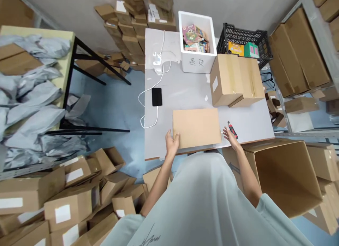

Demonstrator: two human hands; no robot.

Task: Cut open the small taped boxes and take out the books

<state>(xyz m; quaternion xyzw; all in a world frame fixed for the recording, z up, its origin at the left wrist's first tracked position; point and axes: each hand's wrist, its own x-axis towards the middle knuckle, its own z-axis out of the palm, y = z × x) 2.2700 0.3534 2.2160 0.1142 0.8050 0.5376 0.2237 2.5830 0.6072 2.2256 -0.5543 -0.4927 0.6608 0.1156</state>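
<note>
A flat brown cardboard piece [196, 127] lies on the near edge of the white table [185, 87]. My left hand [172, 143] touches its near left corner, fingers curled on the edge. My right hand [230, 137] is at its right edge, fingers spread and holding nothing. A red and black cutter [233, 129] lies on the table just right of that hand.
On the table stand a closed cardboard box [234, 80], a white foam box [197, 41] of small items, a black phone [156, 96] on a white cable, and a black crate [245, 41]. A large open carton [286, 175] is at my right; many boxes lie on the floor at left.
</note>
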